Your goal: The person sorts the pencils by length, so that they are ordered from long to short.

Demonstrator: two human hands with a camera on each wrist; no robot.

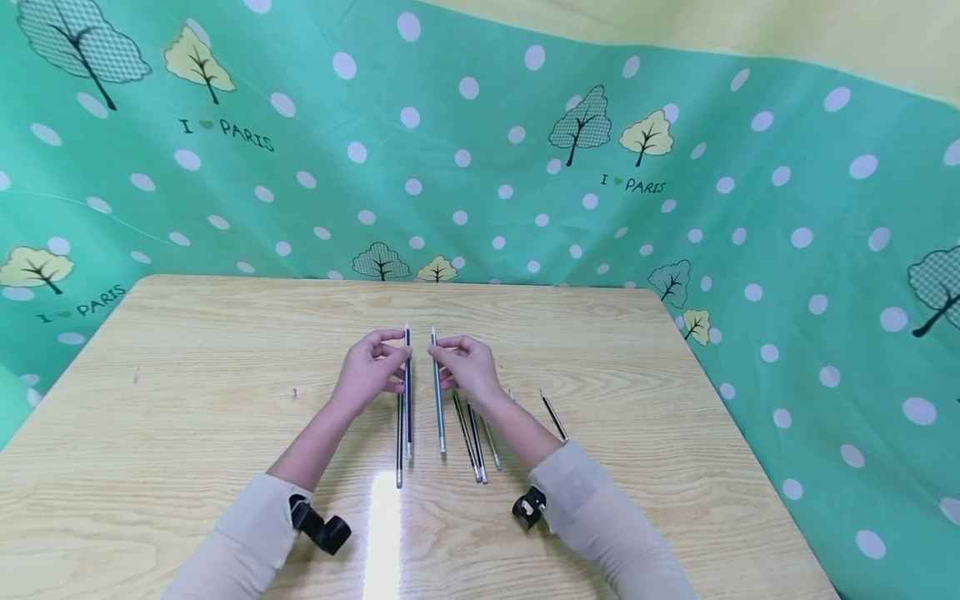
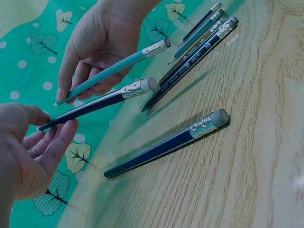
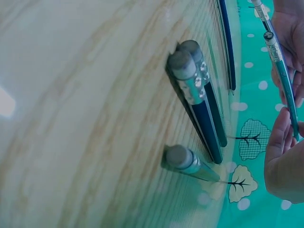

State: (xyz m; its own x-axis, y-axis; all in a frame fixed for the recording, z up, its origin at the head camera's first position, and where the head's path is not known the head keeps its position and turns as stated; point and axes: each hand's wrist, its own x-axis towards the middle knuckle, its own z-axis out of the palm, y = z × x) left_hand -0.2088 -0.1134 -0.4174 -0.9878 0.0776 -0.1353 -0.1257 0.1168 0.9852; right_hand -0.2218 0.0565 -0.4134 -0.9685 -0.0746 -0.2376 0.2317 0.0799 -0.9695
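Note:
My left hand pinches a dark blue pencil between thumb and fingers, its eraser end toward me. Close by, my right hand pinches a teal pencil the same way, the two pencils side by side a short gap apart. On the table beneath the left hand lies another dark pencil with a silver ferrule and grey eraser. Several pencils lie beside and under the right forearm, among them a dark one and a pale green one.
A lone dark pencil lies to the right of the right forearm. A tiny scrap is on the wooden table at left. Behind the table hangs a green dotted cloth. Both sleeves carry black wrist cameras.

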